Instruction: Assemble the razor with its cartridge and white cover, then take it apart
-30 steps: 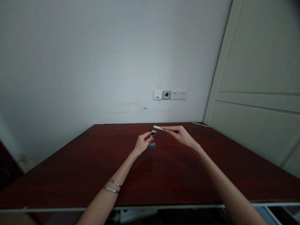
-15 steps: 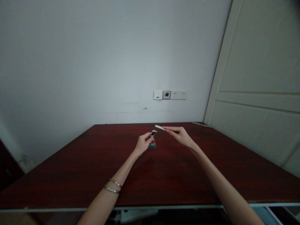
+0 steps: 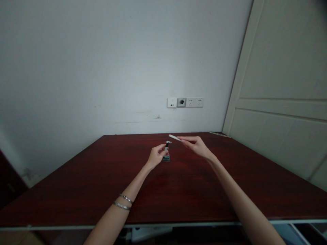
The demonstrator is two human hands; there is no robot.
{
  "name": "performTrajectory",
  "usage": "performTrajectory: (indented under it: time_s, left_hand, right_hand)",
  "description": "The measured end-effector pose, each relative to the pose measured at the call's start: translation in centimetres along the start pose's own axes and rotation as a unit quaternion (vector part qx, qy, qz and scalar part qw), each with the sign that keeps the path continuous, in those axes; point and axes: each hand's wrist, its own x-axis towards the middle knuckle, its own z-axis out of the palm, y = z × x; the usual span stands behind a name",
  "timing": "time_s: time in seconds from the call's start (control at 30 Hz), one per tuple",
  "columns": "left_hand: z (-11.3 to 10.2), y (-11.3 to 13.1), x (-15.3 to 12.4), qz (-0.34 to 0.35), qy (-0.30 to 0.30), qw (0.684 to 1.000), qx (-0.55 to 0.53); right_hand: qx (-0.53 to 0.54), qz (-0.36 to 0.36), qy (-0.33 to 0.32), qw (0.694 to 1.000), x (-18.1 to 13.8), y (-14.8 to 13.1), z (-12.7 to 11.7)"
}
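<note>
My left hand (image 3: 155, 156) is closed, thumb and fingers pinching a small upright object (image 3: 166, 148). It has a silvery head wider than its neck, a black section below and a pale body; its exact kind is unclear. A clear, greenish block-like base (image 3: 166, 159) shows under the fingers, and I cannot tell whether it is joined to the object. Held between the thumb and fingers of my right hand (image 3: 195, 145) is a slim white stick (image 3: 174, 137). Its free end points left, a little above the silvery head and apart from it.
The hands are over a dark red wooden table (image 3: 102, 180). A pale wall with sockets (image 3: 194, 102) and a switch plate (image 3: 172, 102) stands behind it. On the right is a white panelled door (image 3: 278, 109). Some items (image 3: 150, 233) lie below the table's front edge.
Both hands keep their grips in nearly the same place. The white stick and right hand have risen very slightly in view, along with a small shift of the whole picture.
</note>
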Motion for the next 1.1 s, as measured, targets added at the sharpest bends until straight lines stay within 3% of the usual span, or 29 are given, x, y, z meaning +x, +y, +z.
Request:
performTrajectory:
  time_s: [0.03, 0.13, 0.2, 0.43, 0.67, 0.83, 1.0, 1.1]
  left_hand:
    - [0.0, -0.1, 0.0, 0.001, -0.001, 1.000, 0.004]
    - [-0.1, -0.3, 0.0, 0.012, -0.003, 1.000, 0.024]
    - [-0.1, -0.4, 0.0, 0.014, -0.005, 0.999, 0.033]
    - [0.1, -0.7, 0.1, -0.018, 0.021, 1.000, 0.008]
    - [-0.3, -1.2, 0.1, 0.003, 0.021, 0.998, 0.051]
    - [0.1, -0.8, 0.1, -0.044, 0.019, 0.999, -0.015]
    - [0.4, 0.0, -0.1, -0.089, -0.027, 0.990, -0.102]
    - [0.5, 0.5, -0.3, -0.113, -0.054, 0.984, -0.127]
  right_hand:
    - [0.000, -0.003, 0.004, 1.000, 0.0, 0.0, 0.0]
    - [-0.007, -0.020, -0.087, 0.996, 0.0, -0.5, -0.1]
    - [-0.008, -0.020, -0.109, 0.994, -0.1, -0.8, -0.3]
    - [-0.058, -0.041, 0.082, 0.994, -0.3, 0.0, 1.0]
    - [-0.091, -0.049, -0.028, 0.994, -0.8, -0.5, 0.6]
    - [-0.073, -0.025, 0.095, 0.992, -0.7, -0.2, 0.6]
    - [-0.067, 0.008, 0.117, 0.991, -0.8, 1.3, 2.7]
    - [-0.085, -0.010, 0.137, 0.987, -0.7, 1.6, 4.1]
